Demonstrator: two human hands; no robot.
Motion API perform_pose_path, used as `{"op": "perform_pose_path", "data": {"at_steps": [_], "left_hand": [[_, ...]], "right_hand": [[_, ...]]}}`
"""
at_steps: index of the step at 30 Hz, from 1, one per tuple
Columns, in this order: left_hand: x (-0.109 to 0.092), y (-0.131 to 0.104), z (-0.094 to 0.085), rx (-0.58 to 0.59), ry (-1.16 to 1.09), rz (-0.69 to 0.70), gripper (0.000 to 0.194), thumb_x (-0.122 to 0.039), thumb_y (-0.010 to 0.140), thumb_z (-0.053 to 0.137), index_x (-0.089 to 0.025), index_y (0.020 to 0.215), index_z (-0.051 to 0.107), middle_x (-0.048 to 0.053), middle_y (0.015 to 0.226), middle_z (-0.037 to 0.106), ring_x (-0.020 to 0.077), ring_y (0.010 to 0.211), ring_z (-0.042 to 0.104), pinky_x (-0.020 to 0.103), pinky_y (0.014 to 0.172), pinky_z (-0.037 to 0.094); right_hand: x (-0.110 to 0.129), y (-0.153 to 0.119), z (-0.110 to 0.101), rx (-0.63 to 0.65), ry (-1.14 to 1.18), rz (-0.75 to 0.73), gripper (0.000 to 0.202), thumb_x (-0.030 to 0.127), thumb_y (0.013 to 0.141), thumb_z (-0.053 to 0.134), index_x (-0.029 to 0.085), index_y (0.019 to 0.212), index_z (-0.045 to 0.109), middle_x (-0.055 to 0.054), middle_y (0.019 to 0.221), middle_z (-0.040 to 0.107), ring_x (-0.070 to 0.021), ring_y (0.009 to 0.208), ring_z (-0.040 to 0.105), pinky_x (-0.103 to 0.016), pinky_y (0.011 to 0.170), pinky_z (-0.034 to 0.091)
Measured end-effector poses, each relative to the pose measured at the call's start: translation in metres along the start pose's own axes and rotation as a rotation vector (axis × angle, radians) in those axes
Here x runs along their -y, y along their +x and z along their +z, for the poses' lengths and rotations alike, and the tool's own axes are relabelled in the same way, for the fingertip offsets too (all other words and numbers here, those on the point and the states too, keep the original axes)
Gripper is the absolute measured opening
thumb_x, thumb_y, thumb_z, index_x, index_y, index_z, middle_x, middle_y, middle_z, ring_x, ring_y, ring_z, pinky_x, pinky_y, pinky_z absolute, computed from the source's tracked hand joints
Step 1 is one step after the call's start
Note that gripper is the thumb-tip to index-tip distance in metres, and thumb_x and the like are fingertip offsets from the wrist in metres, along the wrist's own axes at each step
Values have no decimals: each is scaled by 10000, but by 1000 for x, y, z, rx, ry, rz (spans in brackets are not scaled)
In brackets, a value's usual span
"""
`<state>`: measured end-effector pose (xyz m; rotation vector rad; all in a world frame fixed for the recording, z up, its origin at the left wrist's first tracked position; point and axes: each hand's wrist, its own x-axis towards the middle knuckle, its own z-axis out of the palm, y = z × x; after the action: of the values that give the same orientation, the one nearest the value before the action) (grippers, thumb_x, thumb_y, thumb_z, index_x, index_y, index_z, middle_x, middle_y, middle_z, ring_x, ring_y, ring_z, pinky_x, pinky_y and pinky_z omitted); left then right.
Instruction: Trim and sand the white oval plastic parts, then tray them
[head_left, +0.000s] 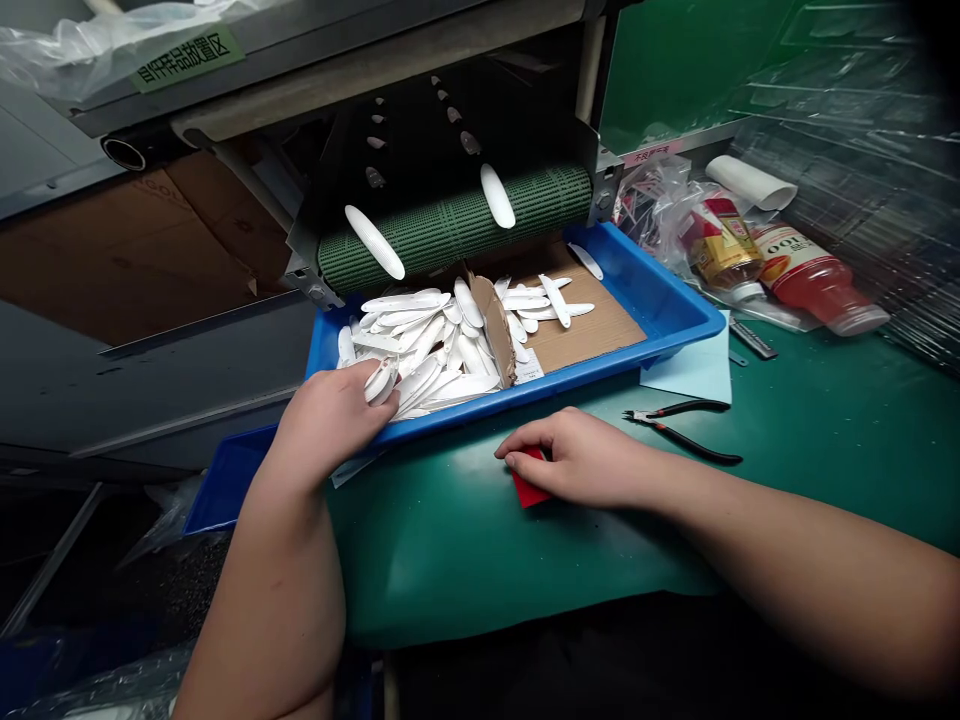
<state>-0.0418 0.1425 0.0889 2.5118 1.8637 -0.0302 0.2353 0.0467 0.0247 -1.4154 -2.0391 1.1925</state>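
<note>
Gathering seems in hand: the left hand (326,420) pinches white pieces (381,382) at the blue tray (667,305), centre-left; the right hand's (581,460) fingers grip a red block (531,492) on the bench (450,560); lifting would need a snug, even pinch

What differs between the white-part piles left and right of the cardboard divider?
The left pile is dense, heaped; the right pile is sparse, with bare cardboard around it. The left hand holds parts beside the left pile; none at the right pile. Both: white parts, blue tray.
</note>
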Motion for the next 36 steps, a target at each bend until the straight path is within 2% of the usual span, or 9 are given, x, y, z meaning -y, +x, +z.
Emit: {"op": "perform_pose_path", "data": {"at_steps": [3,8,10,13,16,22,27,32,36], "left_hand": [[3,-7,-2,-77,-92,-68,282,-482,915,625,-229,790,634,29,714,685,223,653,598,302,555,346],[-10,-32,-7,-562,-514,-239,177,-351,808,782,-203,903,762,-12,771,700,178,722,636,264,646,434],[-23,-44,-5,-607,-756,-181,186,-307,778,820,-176,887,746,-2,792,707,179,727,656,270,664,481],[-46,-59,3,-269,-935,18,197,-312,800,832,-186,913,732,1,813,721,173,698,674,262,624,516],[-65,-64,13,78,-909,141,137,-333,881,756,-212,933,723,-21,754,680,140,632,621,247,581,484],[-69,-56,22,420,-1047,150,280,-414,879,785,-213,986,622,-31,782,632,128,686,584,237,623,492],[-72,-56,26,471,-1128,163,333,-426,853,817,-206,890,570,-49,737,581,104,642,523,216,574,453],[-77,-55,30,308,-1020,181,219,-337,875,750,-198,820,590,-35,705,587,111,616,510,230,549,438],[-74,-54,28,301,-915,190,144,-320,876,724,-196,840,659,-21,701,644,129,605,559,239,533,446]], "right_hand": [[1,-1,0,3,-4,-6,266,299,959,629,247,1118,837,39,1044,809,-174,966,743,-253,797,503],[1,-1,1,-107,120,-40,238,342,977,647,231,1065,838,17,1026,808,-174,944,738,-258,796,498],[1,-2,0,-197,238,-61,269,419,989,659,223,1048,833,-2,1034,802,-179,947,727,-261,800,502],[1,-5,-2,-287,445,-84,360,533,962,702,196,1023,813,-33,1002,783,-182,898,693,-265,779,506],[2,-5,-5,-253,611,-99,417,573,945,724,158,953,765,-41,895,734,-164,819,635,-261,744,491],[0,-3,-8,-118,632,-56,462,579,892,785,145,804,653,-3,765,619,-117,707,506,-230,635,392],[4,-6,-7,-154,494,-59,463,549,852,826,154,731,617,26,708,548,-96,667,434,-214,585,343],[9,-8,-10,-172,463,-24,414,531,872,798,152,763,671,14,716,585,-104,668,462,-219,589,363],[8,-12,-19,-403,543,-43,349,487,906,745,149,821,744,-35,778,679,-132,690,561,-235,609,438]]}}
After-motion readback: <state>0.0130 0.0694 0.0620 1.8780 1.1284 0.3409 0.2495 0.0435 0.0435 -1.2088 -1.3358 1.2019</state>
